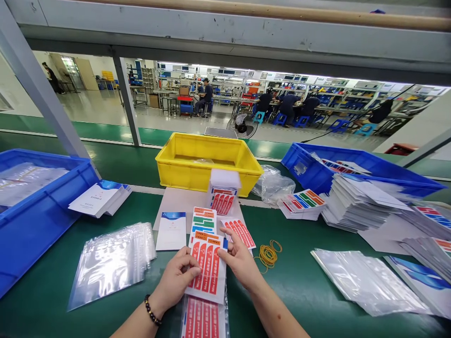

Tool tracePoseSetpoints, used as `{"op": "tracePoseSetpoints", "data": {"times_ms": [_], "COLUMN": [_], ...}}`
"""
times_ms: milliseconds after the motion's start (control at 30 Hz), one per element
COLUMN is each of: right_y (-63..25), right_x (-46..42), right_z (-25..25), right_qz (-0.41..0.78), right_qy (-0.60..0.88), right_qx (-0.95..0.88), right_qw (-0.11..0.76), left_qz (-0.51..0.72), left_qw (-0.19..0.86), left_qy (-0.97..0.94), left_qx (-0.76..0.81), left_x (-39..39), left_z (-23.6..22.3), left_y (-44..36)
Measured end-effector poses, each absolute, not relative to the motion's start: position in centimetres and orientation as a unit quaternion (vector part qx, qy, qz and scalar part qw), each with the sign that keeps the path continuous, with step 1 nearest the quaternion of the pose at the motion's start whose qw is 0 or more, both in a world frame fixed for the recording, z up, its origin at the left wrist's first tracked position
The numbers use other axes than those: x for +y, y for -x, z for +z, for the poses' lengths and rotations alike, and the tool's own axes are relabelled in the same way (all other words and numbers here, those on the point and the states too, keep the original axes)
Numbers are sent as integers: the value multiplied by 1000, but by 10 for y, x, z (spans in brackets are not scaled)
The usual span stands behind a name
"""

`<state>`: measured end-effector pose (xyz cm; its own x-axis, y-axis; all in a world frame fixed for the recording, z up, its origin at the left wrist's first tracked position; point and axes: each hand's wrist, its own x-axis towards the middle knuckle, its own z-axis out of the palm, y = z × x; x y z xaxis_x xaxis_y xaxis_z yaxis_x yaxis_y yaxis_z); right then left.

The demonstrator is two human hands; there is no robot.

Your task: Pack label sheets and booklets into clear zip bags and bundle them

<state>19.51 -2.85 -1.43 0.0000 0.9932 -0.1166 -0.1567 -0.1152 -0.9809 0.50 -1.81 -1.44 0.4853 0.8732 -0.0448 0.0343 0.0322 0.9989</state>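
My left hand [179, 274], with a beaded bracelet at the wrist, pinches the left edge of a small stack of sticker sheets [206, 267] printed with red labels. My right hand [241, 258] grips the same stack at its upper right corner, thumb on top. Beneath it, toward me, lies a clear plastic bag [204, 319] with more red labels showing through. Just beyond the held stack is a sheet with orange, green and blue labels [204, 220]. Another red label sheet [241, 233] rests by my right fingers. A white booklet [171, 232] lies to the left.
Clear zip bags [112, 263] lie left, more plastic bags [366, 277] right. Rubber bands [268, 256] sit beside my right hand. A yellow bin [211, 176] stands ahead, blue bins [45, 220] on both sides. Paper stacks [359, 206] fill the right. People work in the background.
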Motion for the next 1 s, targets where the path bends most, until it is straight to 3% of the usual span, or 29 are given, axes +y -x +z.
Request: {"op": "tracePoseSetpoints", "data": {"times_ms": [200,367,500,1000], "right_y": [-195,-193,-192,-186], "right_x": [-35,-38,-38,-38], "right_z": [-6,0,-2,-2], "right_qz": [479,499,515,537], "right_qy": [483,508,519,534], "right_qx": [-623,-626,-590,-543], "right_qw": [387,319,343,361], "left_qz": [382,407,372,331], "left_qw": [608,636,705,646], "left_qy": [-574,-533,-456,-523], "left_qx": [392,383,396,447], "left_x": [-17,-17,-18,-19], "left_z": [-14,-14,-11,-10], "left_y": [-4,-5,-6,-6]}}
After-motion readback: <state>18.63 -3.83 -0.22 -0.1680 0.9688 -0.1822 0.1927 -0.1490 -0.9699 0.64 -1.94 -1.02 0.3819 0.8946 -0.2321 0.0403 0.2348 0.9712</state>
